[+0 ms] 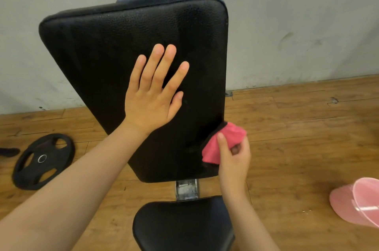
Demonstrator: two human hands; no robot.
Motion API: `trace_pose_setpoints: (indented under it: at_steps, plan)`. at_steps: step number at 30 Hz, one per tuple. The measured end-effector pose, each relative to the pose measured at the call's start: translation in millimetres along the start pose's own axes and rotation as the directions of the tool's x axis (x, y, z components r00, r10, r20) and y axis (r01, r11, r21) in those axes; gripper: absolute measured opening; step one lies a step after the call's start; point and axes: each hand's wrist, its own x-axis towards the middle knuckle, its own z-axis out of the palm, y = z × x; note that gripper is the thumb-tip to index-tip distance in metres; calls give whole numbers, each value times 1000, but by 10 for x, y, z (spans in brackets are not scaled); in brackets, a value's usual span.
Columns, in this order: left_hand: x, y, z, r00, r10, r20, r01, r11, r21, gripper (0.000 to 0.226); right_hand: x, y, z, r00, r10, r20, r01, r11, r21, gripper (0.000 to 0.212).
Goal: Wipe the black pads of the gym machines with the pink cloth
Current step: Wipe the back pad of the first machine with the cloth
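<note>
The back pad runs lengthwise from 6 to 12 o'clock. The left hand rests flat and open on its centre. The right hand grips the pink cloth at its 4 o'clock edge, with most of the surface toward 11 o'clock.

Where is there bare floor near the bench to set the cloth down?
The widest bare floor lies right of the back pad, between the wall and the pink basin. A narrower strip lies between the weight plate and the seat pad. Crowded: the pad's lower right edge, where the right hand grips the pink cloth.
</note>
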Motion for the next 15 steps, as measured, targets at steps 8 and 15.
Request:
trace_pose_setpoints:
  at_steps: [8,15]
  plan:
    - [8,1,-10,1000,-3,9,3,1000,-10,64,128,-94,148,982,-177,62,185,968,-167,24]
    - [15,-6,-12,1000,3,11,-3,1000,-1,66,11,703,-213,995,-15,101,60,887,-458,24]
